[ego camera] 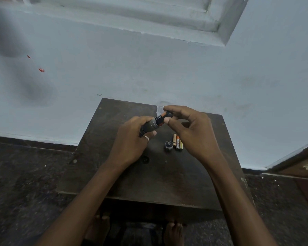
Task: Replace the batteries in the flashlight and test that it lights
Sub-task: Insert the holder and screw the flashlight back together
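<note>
My left hand (132, 139) grips the dark flashlight body (149, 125) above the small wooden table (114, 174). A black and orange battery holder (163, 118) sticks halfway out of the flashlight's open end. My right hand (188, 128) pinches the outer end of that holder between thumb and fingers. On the table below lie the round tail cap (168, 145) and, right beside it, two or three loose orange and gold batteries (178, 143).
A clear plastic piece (159, 109) lies at the table's far edge, against the pale blue wall (149, 68). The floor around the table is dark speckled stone. My bare feet show under the table's near edge. A wooden door (302, 164) stands at the right.
</note>
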